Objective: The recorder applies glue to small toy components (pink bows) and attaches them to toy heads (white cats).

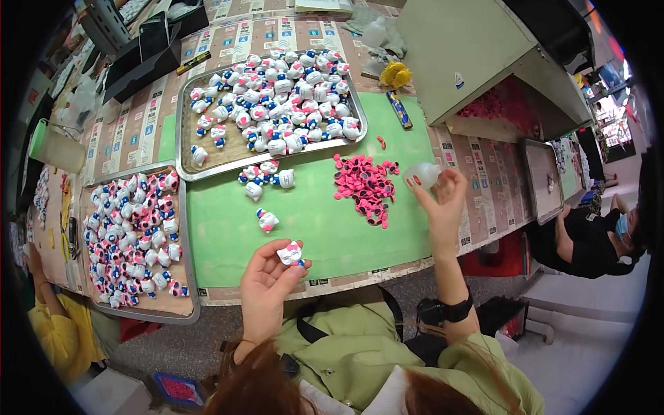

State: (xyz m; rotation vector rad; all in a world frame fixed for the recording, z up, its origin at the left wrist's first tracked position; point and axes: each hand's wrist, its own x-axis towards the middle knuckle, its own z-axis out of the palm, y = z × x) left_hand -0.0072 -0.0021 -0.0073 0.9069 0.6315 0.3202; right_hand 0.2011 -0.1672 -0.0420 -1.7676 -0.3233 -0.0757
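My left hand [266, 280] pinches a small white cat-like figurine [290, 254] with pink and blue parts near the front edge of the green mat [228, 266]. My right hand [444, 200] has its thumb and fingers around a small translucent bottle [423, 174], tilted over the mat's right side. Between the two hands, further back, lies a pile of small pink pieces with black ovals [363, 185]. One single figurine [267, 220] rests just beyond my left hand, and a small cluster of figurines [254, 188] sits behind it.
A metal tray [197, 166] of white figurines stands at the back; another tray [190, 315] at the left holds figurines with pink pieces. A grey-green metal box [470, 62] stands back right, beside a yellow flower-like object [395, 74]. People sit at both sides.
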